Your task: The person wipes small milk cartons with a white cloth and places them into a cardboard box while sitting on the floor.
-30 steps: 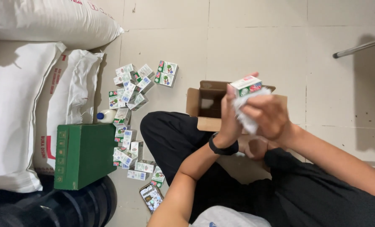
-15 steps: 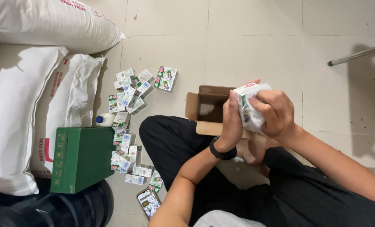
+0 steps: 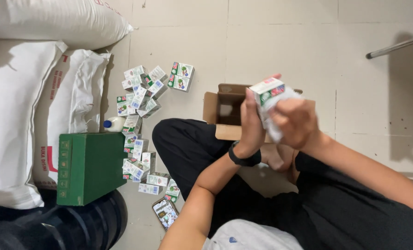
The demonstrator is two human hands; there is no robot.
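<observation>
Green-white carton point(image 3: 267, 91) lower, both hands

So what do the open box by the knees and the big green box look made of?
Open box: plain corrugated cardboard, going by its matte brown flaps. Green box: probably printed cardboard or carton; flat green faces, crisp edges, slight sheen.

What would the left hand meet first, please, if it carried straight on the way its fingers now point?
The left hand points up-frame; beyond its fingertips lies only the open brown cardboard box, then bare pale floor tiles. Depth is unclear, so it may pass above the box.
</observation>
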